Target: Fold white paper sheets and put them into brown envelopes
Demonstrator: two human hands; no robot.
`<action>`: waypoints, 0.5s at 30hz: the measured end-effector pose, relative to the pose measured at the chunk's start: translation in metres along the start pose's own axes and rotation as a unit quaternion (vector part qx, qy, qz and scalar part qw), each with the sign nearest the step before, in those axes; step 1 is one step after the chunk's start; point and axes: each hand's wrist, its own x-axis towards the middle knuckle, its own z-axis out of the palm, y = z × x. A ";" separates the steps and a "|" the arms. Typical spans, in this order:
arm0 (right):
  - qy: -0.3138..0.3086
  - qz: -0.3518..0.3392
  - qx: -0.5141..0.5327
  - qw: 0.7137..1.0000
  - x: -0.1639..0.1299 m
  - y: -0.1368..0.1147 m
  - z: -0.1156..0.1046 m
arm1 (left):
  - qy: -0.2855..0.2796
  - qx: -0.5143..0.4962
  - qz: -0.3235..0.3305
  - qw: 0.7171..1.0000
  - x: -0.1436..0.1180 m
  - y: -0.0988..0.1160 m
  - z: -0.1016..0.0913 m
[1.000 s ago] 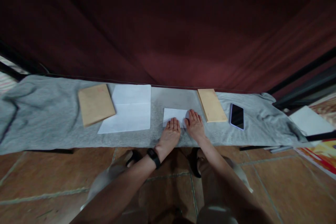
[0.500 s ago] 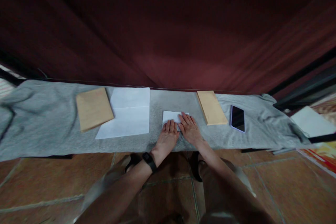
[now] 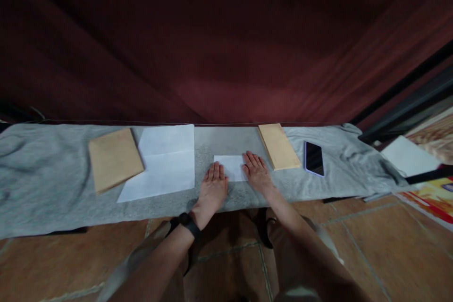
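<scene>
A small folded white sheet of paper (image 3: 233,168) lies flat on the grey cloth at the middle of the long surface. My left hand (image 3: 213,186) rests flat over its left end, fingers stretched out and pointing away from me. Over the right end lies my right hand (image 3: 257,172), also flat, with its fingers a little spread. Between the two hands the paper's middle shows; its ends are partly covered by my fingers. Larger white sheets (image 3: 170,165) with a crease across them lie to the left of my left hand.
A brown paper packet (image 3: 115,159) overlaps the large sheets' left side. Right of my right hand are a stack of tan envelopes (image 3: 279,146) and a phone (image 3: 314,158). Grey cloth (image 3: 53,174) covers the narrow surface, and a dark red curtain (image 3: 226,56) hangs behind it.
My hands have slid apart along the folded paper, the left one moving left to its end, so more of its middle shows. The camera view has shifted slightly.
</scene>
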 end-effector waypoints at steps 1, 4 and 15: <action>0.002 0.003 -0.001 1.000 0.000 0.001 0.000 | 0.002 -0.003 -0.004 1.000 0.001 -0.001 0.000; 0.005 0.010 -0.001 1.000 0.001 0.005 -0.001 | 0.008 -0.009 -0.017 1.000 0.002 -0.001 -0.001; 0.015 -0.032 0.039 0.999 0.007 -0.002 -0.011 | 0.004 -0.015 -0.029 0.999 0.008 -0.004 -0.010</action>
